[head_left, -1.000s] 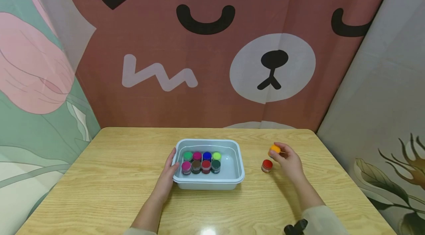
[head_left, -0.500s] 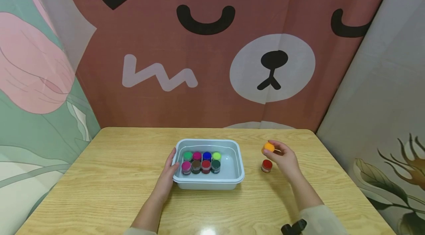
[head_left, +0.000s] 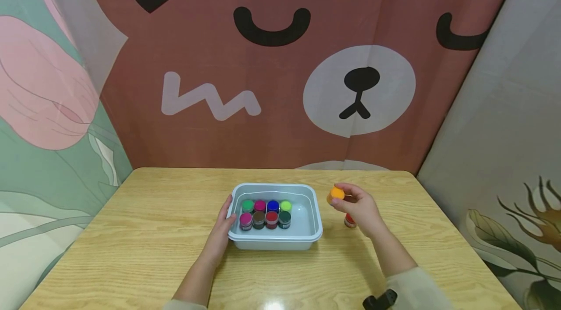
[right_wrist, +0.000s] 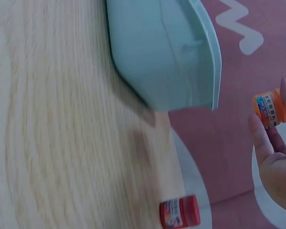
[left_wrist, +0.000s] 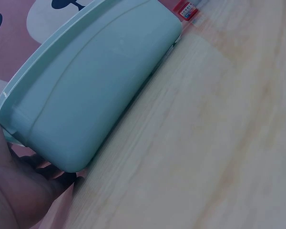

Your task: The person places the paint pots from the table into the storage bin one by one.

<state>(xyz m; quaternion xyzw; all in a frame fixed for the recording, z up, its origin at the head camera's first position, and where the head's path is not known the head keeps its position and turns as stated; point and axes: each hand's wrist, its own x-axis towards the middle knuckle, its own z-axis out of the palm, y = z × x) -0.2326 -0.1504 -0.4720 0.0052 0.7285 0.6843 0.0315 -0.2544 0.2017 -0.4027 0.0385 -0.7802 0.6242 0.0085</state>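
Observation:
A pale blue plastic tub (head_left: 276,245) stands on the table, seen from outside in both wrist views. My left hand (head_left: 219,232) holds its left end, thumb at the rim and fingers along the outer wall. Two rows of small paint jars (head_left: 259,220) with coloured lids fill the tub's left part; its right part shows bare floor. Right of the tub, my right hand (head_left: 363,209) pinches an orange paint jar (head_left: 336,194) between thumb and fingers, raised over the table. Partly hidden behind that hand is a red paint jar (head_left: 349,223), upright on the table.
The wooden table (head_left: 144,232) reaches back to a hanging cloth (head_left: 201,144) printed with a bear face. Patterned cloths also hang at both sides. A black strap device (head_left: 380,300) sits at my right wrist.
My right hand has carried the orange paint jar leftward, closer to the tub, and now partly covers the red jar in the head view. The left hand and tub have stayed put.

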